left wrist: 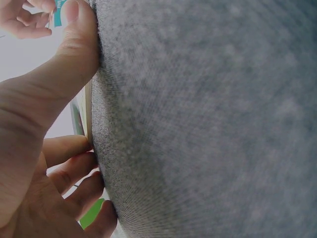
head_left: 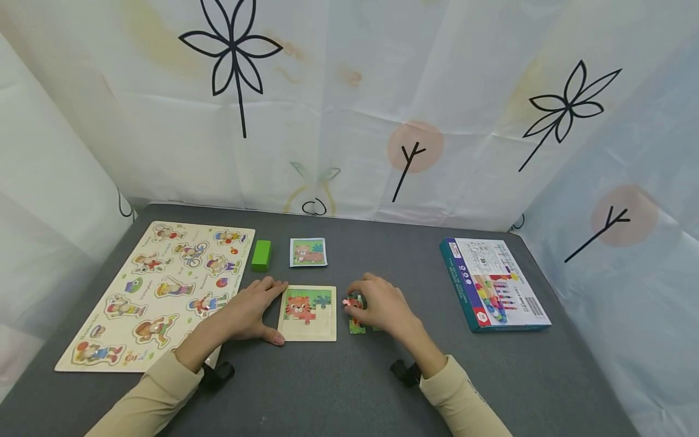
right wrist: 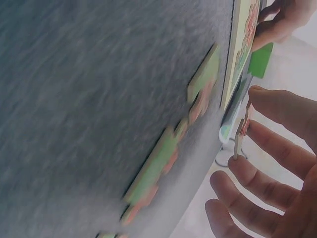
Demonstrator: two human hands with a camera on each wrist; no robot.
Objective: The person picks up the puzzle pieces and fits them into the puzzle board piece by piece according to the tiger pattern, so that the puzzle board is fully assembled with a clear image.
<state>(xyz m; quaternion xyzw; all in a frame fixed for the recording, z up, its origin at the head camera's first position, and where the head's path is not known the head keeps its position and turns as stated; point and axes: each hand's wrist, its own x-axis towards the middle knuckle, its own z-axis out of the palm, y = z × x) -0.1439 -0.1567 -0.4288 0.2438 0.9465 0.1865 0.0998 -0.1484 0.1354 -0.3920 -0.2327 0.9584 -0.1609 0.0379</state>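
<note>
A square puzzle tray lies on the table, its upper part holding pieces that show a red cat and some green. My left hand rests at the tray's left side, thumb and fingers spread along the edge; the left wrist view shows the thumb on the table. Just right of the tray, my right hand pinches a puzzle piece between thumb and fingertips, above the table. Loose green and red pieces lie below it, partly hidden by the hand in the head view.
A large picture board lies at the left, beside a green block. Behind the tray is a small picture card. A blue and white box lies at the right. A patterned curtain stands behind the table.
</note>
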